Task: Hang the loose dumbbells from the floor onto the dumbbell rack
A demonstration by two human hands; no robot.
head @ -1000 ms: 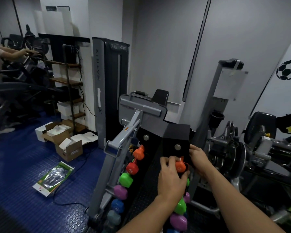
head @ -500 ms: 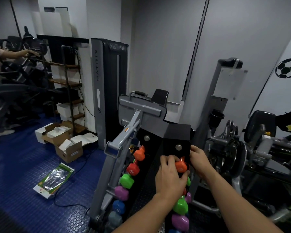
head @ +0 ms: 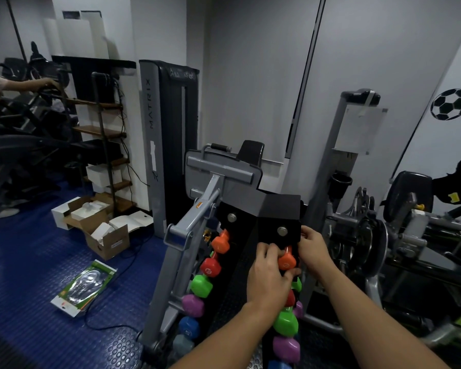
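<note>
At top slot of black dumbbell rack (head: 261, 225): left hand (head: 268, 279) and right hand (head: 313, 251) both grip the orange dumbbell (head: 286, 261) between them, fingers curled round it. Dumbbell head faceted, smooth and glossy; below it hang green and purple ones; beyond the rack, a grey metal machine frame (head: 224, 173).

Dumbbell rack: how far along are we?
Done: the rack already carries a column of coloured dumbbells on each side, from orange at the top to blue lower down. In hand: left hand and right hand both grip the orange dumbbell at the top right slot. Left: seating it; no loose dumbbells show on the visible floor.
</note>
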